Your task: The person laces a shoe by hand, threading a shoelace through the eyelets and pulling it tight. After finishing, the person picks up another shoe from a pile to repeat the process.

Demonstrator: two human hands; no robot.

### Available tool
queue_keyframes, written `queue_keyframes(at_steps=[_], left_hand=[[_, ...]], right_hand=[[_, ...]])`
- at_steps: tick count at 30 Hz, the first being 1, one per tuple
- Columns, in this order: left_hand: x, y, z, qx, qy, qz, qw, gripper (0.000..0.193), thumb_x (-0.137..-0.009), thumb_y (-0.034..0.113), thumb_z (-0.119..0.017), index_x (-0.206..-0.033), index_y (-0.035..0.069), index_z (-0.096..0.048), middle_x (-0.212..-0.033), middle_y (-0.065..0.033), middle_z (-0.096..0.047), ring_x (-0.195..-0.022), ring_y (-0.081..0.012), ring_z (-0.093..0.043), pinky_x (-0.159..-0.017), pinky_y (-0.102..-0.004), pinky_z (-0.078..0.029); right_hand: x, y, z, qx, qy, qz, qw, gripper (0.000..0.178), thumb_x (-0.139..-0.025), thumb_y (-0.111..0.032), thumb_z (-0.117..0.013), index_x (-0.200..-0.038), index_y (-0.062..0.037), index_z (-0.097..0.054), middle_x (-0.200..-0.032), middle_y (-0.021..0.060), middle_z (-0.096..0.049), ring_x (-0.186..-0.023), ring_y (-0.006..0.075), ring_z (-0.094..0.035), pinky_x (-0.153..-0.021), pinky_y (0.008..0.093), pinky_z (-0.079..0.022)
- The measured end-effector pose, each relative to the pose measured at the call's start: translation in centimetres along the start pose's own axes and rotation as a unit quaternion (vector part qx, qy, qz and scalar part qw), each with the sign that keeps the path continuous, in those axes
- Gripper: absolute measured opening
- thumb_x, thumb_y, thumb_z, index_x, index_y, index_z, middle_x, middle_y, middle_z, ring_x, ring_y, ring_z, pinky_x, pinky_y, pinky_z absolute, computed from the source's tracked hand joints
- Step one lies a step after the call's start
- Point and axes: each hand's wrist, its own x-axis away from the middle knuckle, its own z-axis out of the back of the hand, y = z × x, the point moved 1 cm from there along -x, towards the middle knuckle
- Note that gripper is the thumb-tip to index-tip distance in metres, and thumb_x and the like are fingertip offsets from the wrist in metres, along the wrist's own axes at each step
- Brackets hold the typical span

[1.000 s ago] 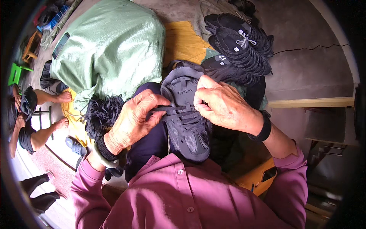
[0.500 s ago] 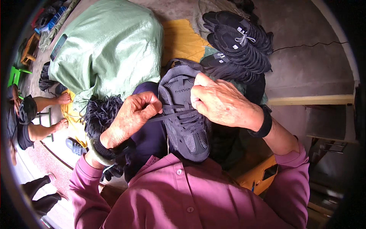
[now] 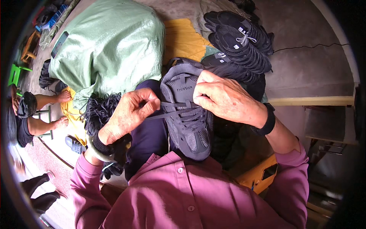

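A black sneaker [image 3: 196,142] lies on my lap, toe toward me, its tongue and mesh showing and its lower eyelets laced. To its left, my left hand [image 3: 129,110] pinches a flat black shoelace [image 3: 170,104] that runs across the tongue. A second strand of lace slants out from the eyelets below that hand. Over the right edge of the shoe opening, my right hand [image 3: 228,100] is closed, thumb against fingers, at the right-side eyelets. What its fingertips grip is mostly hidden, but the lace runs up to them.
A large pale green sack [image 3: 114,45] with a phone [image 3: 60,44] on it stands ahead left. Beside my left wrist hangs a tangle of black laces [image 3: 100,114]. Stacked black shoe uppers [image 3: 236,51] lie ahead right. Another person's bare legs [image 3: 45,124] show at left.
Both hands stay closed at the lace. The left hand has shifted slightly, and the lace now stretches more visibly across the tongue. The shoe has barely moved.
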Motion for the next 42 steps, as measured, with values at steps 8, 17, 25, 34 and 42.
queue_keyframes(at_steps=[8, 17, 25, 34, 42], left_hand=[[0.5, -1.4, 0.0, -0.327, 0.231, -0.178, 0.899, 0.019, -0.093, -0.001, -0.066, -0.112, 0.001, -0.067, -0.095, -0.0115, -0.066, -0.081, -0.0217, -0.063, -0.077, -0.0317, -0.051], [2.0, 0.2, -2.2, -0.182, 0.098, -0.116, 0.971, 0.018, -0.094, 0.011, -0.073, -0.104, -0.001, -0.064, -0.095, -0.0201, -0.071, -0.083, -0.0370, -0.070, -0.075, -0.0417, -0.055], [3.7, -1.4, 2.9, -0.048, -0.067, 0.085, 0.993, 0.022, -0.101, 0.019, -0.069, -0.096, -0.002, -0.068, -0.072, -0.0026, -0.056, -0.069, -0.0098, -0.050, -0.064, -0.0301, -0.045], [6.7, 2.9, 3.3, 0.004, -0.115, -0.027, 0.993, 0.029, -0.098, 0.027, -0.073, -0.089, 0.001, -0.068, -0.087, -0.0050, -0.063, -0.083, -0.0171, -0.060, -0.078, -0.0340, -0.048], [7.2, 4.4, 2.9, -0.004, -0.121, -0.113, 0.986, 0.025, -0.095, 0.023, -0.076, -0.088, 0.001, -0.069, -0.094, -0.0110, -0.068, -0.089, -0.0250, -0.064, -0.081, -0.0399, -0.050]], right_hand=[[-0.3, -0.3, -0.1, -0.031, 0.028, 0.002, 0.999, 0.016, -0.097, -0.017, -0.063, -0.091, -0.0019, -0.063, -0.097, 0.0129, -0.059, -0.086, 0.0335, -0.064, -0.077, 0.0440, -0.051], [-1.6, -2.1, 0.6, -0.043, 0.084, 0.062, 0.994, 0.007, -0.094, -0.009, -0.066, -0.094, -0.0018, -0.063, -0.091, 0.0118, -0.059, -0.083, 0.0306, -0.062, -0.075, 0.0398, -0.051], [-3.6, -4.0, 0.4, -0.047, 0.061, 0.114, 0.991, 0.009, -0.094, -0.011, -0.063, -0.096, -0.0022, -0.064, -0.093, 0.0139, -0.061, -0.091, 0.0352, -0.064, -0.082, 0.0440, -0.051], [-9.3, -5.4, -3.7, -0.255, -0.168, 0.249, 0.919, 0.035, -0.087, -0.008, -0.057, -0.120, 0.0035, -0.059, -0.109, 0.0228, -0.067, -0.104, 0.0371, -0.066, -0.090, 0.0425, -0.051], [-8.2, -5.5, -3.1, -0.271, -0.249, 0.156, 0.916, 0.030, -0.091, -0.019, -0.059, -0.109, 0.0048, -0.063, -0.096, 0.0194, -0.068, -0.093, 0.0283, -0.068, -0.083, 0.0396, -0.052]])
